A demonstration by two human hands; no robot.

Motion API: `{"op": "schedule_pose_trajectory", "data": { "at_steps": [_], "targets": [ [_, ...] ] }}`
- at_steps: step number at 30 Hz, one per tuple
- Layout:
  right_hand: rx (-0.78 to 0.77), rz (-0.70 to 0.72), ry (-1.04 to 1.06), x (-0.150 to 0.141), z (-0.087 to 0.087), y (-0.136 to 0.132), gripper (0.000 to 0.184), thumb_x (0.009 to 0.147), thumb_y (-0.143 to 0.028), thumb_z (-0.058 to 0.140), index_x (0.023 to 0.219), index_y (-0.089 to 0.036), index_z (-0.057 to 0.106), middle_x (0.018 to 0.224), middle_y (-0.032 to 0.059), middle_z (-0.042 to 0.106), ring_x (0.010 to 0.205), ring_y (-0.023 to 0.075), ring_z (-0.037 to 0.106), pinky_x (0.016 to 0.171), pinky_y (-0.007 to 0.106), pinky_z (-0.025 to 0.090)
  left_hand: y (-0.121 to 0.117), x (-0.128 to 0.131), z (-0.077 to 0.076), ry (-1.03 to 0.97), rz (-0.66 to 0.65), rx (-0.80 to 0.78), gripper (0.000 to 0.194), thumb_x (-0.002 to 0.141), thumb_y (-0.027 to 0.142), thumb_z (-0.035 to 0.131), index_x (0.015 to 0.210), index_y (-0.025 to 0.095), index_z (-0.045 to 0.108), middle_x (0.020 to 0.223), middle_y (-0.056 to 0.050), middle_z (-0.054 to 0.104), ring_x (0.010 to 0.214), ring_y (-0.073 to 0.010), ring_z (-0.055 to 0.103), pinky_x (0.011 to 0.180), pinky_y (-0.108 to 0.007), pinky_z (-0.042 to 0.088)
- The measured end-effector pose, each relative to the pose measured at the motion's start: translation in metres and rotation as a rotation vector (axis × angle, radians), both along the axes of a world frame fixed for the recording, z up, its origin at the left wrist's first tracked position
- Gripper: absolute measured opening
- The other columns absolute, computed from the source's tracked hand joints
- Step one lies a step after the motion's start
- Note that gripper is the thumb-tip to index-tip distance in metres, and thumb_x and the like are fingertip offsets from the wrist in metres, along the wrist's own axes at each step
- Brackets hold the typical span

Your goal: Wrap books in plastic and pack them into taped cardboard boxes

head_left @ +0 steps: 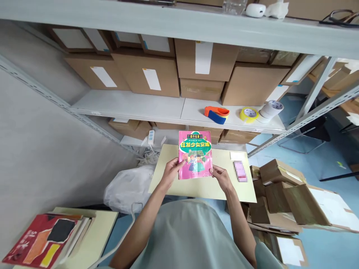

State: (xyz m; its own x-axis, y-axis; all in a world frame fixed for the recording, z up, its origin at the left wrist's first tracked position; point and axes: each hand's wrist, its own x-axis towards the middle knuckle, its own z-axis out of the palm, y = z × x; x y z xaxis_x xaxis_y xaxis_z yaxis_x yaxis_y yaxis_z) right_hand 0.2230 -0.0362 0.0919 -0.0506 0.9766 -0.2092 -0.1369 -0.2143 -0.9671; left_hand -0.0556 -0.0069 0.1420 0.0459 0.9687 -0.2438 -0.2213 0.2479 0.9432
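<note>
A pink children's book [195,155] with a green title patch and drawn figures on its cover is held up, front facing me. Its left edge is gripped by my left hand [171,171], with the thumb over the cover. My right hand [221,177] pinches the lower right corner. Beneath the book is a pale yellow table [174,188]. On that table, to the right of my right hand, lies a pink, pixelated rectangular item [240,171] beside a white slip [237,155].
Ahead, a grey shelf [126,104] carries cardboard boxes [153,74], an orange-and-blue tape dispenser [217,114] and yellow tape [249,114]. Flattened cartons [280,201] pile up at right. A book stack [42,239] sits lower left, near a white plastic bag [126,188].
</note>
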Motion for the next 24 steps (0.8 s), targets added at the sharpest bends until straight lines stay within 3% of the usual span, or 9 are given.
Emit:
{"op": "schedule_pose_trajectory", "data": {
  "at_steps": [5,7,10,12,15,18,21,24],
  "targets": [
    [0.02,-0.014,-0.096,-0.011,-0.002,0.016,0.062,0.073,-0.066,0.091,0.116,-0.021,0.088,0.084,0.0051,0.08,0.071,0.0197,0.062,0.067,0.034,0.053,-0.001,-0.006,-0.002,-0.021,0.072,-0.041,0.059,0.064,0.06,0.102,0.103,0.019,0.084,0.104,-0.009,0.084,0.093,-0.0249,0.077,0.083,-0.033,0.059],
    [0.085,-0.084,-0.255,-0.023,0.003,0.021,0.065,0.075,-0.067,0.089,0.119,-0.02,0.086,0.096,0.0104,0.083,0.082,0.0264,0.072,0.073,0.039,0.06,0.0,-0.009,-0.004,0.028,0.123,-0.022,0.061,0.065,0.062,0.1,0.103,0.018,0.085,0.103,-0.008,0.085,0.092,-0.0244,0.077,0.083,-0.032,0.059],
    [0.306,-0.171,-0.51,-0.05,0.021,0.021,0.047,0.094,-0.059,0.074,0.122,-0.023,0.085,0.128,0.0157,0.082,0.115,0.0338,0.077,0.098,0.048,0.063,-0.001,-0.007,-0.009,0.155,0.192,0.03,0.059,0.071,0.064,0.094,0.107,0.018,0.086,0.102,-0.007,0.085,0.088,-0.0236,0.076,0.078,-0.03,0.059],
    [0.386,-0.095,-0.578,-0.072,0.035,0.02,0.041,0.103,-0.053,0.064,0.128,-0.026,0.083,0.137,0.0137,0.08,0.123,0.033,0.077,0.107,0.047,0.061,-0.005,-0.001,-0.013,0.223,0.198,0.067,0.056,0.078,0.063,0.088,0.111,0.018,0.086,0.102,-0.006,0.085,0.087,-0.0237,0.077,0.075,-0.029,0.059],
    [0.293,0.05,-0.638,-0.105,0.051,0.021,0.045,0.103,-0.053,0.069,0.138,-0.027,0.076,0.127,0.0114,0.084,0.109,0.0323,0.082,0.094,0.041,0.063,-0.019,0.013,-0.018,0.361,0.163,0.096,0.044,0.09,0.054,0.078,0.113,0.018,0.086,0.092,-0.005,0.084,0.083,-0.0243,0.078,0.072,-0.029,0.06],
    [0.186,0.086,-0.744,-0.127,0.056,0.027,0.043,0.099,-0.052,0.075,0.133,-0.027,0.074,0.104,0.0081,0.086,0.097,0.032,0.083,0.084,0.035,0.059,-0.038,0.028,-0.027,0.549,0.103,0.106,0.031,0.09,0.032,0.073,0.116,0.021,0.086,0.084,-0.004,0.083,0.079,-0.0244,0.08,0.071,-0.03,0.062],
    [0.107,0.04,-0.833,-0.134,0.05,0.037,0.024,0.102,-0.044,0.067,0.115,-0.026,0.075,0.09,0.0061,0.083,0.085,0.0293,0.08,0.076,0.031,0.051,-0.05,0.034,-0.039,0.572,-0.004,0.187,0.04,0.087,0.023,0.072,0.126,0.027,0.083,0.102,-0.004,0.086,0.09,-0.0249,0.082,0.081,-0.034,0.068],
    [0.114,0.04,-0.744,-0.13,0.042,0.047,0.023,0.103,-0.043,0.059,0.097,-0.025,0.073,0.086,0.0045,0.081,0.079,0.0261,0.076,0.074,0.03,0.05,-0.047,0.021,-0.05,0.488,-0.009,0.217,0.047,0.093,0.036,0.074,0.139,0.026,0.076,0.132,-0.009,0.082,0.108,-0.026,0.081,0.095,-0.039,0.069]
  ]
}}
